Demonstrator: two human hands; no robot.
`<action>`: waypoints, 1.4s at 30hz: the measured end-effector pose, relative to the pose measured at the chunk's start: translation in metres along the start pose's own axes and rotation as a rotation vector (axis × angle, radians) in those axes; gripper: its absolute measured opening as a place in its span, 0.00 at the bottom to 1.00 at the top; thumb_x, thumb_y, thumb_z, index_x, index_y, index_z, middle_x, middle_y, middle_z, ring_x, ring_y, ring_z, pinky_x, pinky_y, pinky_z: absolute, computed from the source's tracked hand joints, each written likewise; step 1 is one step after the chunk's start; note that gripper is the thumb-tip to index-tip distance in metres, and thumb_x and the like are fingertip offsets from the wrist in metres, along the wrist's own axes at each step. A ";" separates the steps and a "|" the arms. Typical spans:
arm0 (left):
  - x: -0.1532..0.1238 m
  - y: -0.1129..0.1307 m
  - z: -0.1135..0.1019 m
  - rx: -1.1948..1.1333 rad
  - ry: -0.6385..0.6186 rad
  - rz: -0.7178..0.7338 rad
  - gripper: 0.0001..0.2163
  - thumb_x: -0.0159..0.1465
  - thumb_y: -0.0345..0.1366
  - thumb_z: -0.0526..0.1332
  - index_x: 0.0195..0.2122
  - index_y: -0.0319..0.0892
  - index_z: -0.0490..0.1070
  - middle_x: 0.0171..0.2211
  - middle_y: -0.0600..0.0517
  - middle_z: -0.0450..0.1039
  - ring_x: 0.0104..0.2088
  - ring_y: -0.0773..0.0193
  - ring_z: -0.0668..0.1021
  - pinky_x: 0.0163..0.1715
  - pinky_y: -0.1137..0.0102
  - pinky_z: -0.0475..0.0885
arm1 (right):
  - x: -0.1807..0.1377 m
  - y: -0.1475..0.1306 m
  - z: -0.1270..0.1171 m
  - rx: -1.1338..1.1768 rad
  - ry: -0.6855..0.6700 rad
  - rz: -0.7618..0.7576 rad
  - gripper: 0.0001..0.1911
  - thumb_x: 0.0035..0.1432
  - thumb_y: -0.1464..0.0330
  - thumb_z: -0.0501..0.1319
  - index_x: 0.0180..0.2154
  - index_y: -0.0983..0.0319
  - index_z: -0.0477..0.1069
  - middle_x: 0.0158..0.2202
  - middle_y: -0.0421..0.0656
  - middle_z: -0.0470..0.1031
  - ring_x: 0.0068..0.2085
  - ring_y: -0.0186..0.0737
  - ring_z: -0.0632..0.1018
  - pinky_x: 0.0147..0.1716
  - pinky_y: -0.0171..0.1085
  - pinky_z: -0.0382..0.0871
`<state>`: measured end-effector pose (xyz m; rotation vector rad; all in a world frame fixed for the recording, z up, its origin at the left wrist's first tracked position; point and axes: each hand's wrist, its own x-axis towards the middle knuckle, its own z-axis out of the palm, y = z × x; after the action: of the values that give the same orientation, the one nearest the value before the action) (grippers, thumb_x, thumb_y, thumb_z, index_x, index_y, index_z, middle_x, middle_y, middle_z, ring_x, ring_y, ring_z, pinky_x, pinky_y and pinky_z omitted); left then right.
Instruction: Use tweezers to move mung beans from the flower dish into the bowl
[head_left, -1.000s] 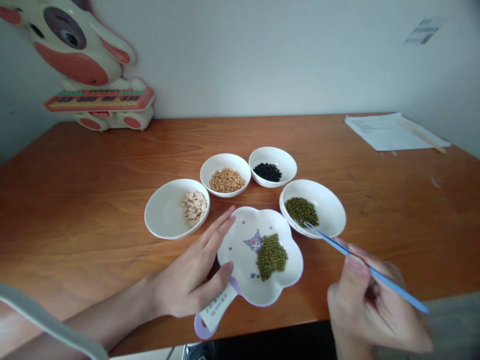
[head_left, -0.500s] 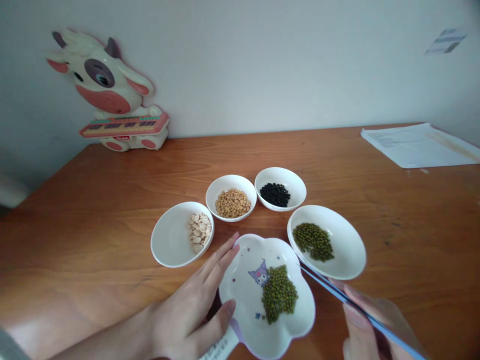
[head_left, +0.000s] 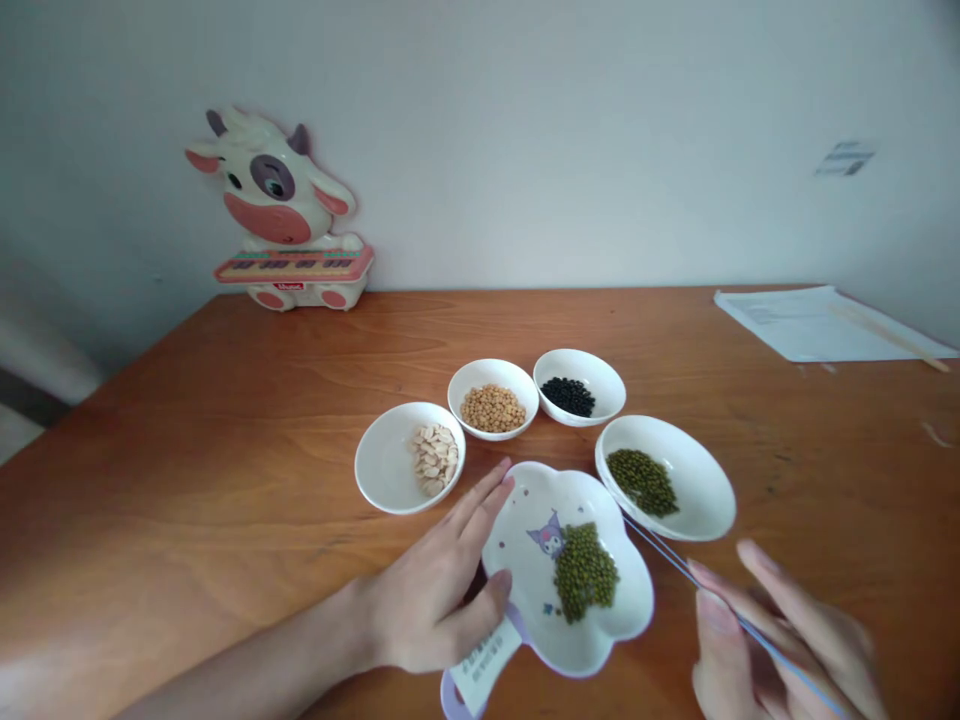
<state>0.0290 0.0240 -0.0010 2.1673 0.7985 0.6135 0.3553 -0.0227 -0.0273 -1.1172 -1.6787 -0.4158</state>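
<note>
My left hand [head_left: 442, 590] holds the left rim of a white flower-shaped bowl [head_left: 525, 540], fingertips at its upper-left edge and thumb near its lilac handle. Green mung beans [head_left: 586, 570] lie inside the bowl beside a printed cartoon figure. In my right hand [head_left: 780, 640] are slim blue tweezers [head_left: 739, 612], pinched between thumb and fingers. Their tips reach the narrow gap between the flower-shaped bowl and a white oval bowl [head_left: 709, 490] of mung beans. I cannot make out any bean between the tips.
Behind stand white bowls of pale flat seeds [head_left: 435, 460], yellow soybeans [head_left: 493, 408] and black beans [head_left: 568, 396]. A toy cow with a keyboard [head_left: 289, 220] is at the back left. Papers [head_left: 802, 325] with a thin stick lie at the back right. A printed label hangs over the lilac handle.
The camera view has shifted, so the toy and left-hand bowls appear farther right. One finger of my right hand has lifted away from the tweezers. My left hand remains on the flower-shaped bowl.
</note>
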 end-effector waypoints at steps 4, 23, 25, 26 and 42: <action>-0.002 -0.004 0.004 0.021 0.004 -0.023 0.45 0.75 0.32 0.58 0.82 0.56 0.26 0.85 0.43 0.30 0.83 0.39 0.46 0.78 0.36 0.57 | 0.009 -0.008 0.004 0.076 0.026 -0.070 0.36 0.54 0.84 0.74 0.60 0.51 0.81 0.45 0.39 0.89 0.33 0.45 0.89 0.31 0.42 0.82; 0.000 -0.005 -0.001 0.085 -0.014 0.007 0.38 0.80 0.36 0.54 0.82 0.56 0.30 0.85 0.45 0.33 0.83 0.36 0.46 0.79 0.35 0.53 | 0.020 -0.019 0.012 0.231 0.053 0.124 0.20 0.63 0.83 0.65 0.51 0.58 0.82 0.44 0.44 0.89 0.44 0.45 0.89 0.39 0.41 0.86; 0.000 -0.003 -0.002 0.073 -0.020 -0.004 0.38 0.79 0.35 0.54 0.83 0.55 0.31 0.85 0.44 0.33 0.83 0.35 0.46 0.79 0.35 0.53 | 0.020 -0.018 0.013 0.274 0.031 0.152 0.19 0.64 0.83 0.66 0.51 0.58 0.82 0.44 0.43 0.89 0.44 0.45 0.89 0.40 0.40 0.87; 0.000 -0.003 -0.003 0.066 -0.019 -0.009 0.38 0.79 0.34 0.55 0.83 0.55 0.32 0.84 0.43 0.33 0.83 0.35 0.46 0.79 0.35 0.53 | 0.020 -0.018 0.013 0.293 0.008 0.170 0.19 0.64 0.82 0.66 0.51 0.58 0.82 0.44 0.43 0.89 0.43 0.44 0.90 0.40 0.40 0.87; 0.003 -0.002 -0.003 0.055 -0.021 0.030 0.38 0.79 0.35 0.55 0.83 0.51 0.31 0.84 0.39 0.34 0.83 0.39 0.46 0.80 0.37 0.53 | 0.022 -0.020 0.020 0.314 -0.115 0.259 0.12 0.66 0.75 0.71 0.49 0.57 0.83 0.44 0.44 0.89 0.39 0.42 0.90 0.39 0.35 0.89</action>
<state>0.0279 0.0287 -0.0003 2.2353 0.7817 0.5896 0.3266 -0.0087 -0.0115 -1.1183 -1.6035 0.0768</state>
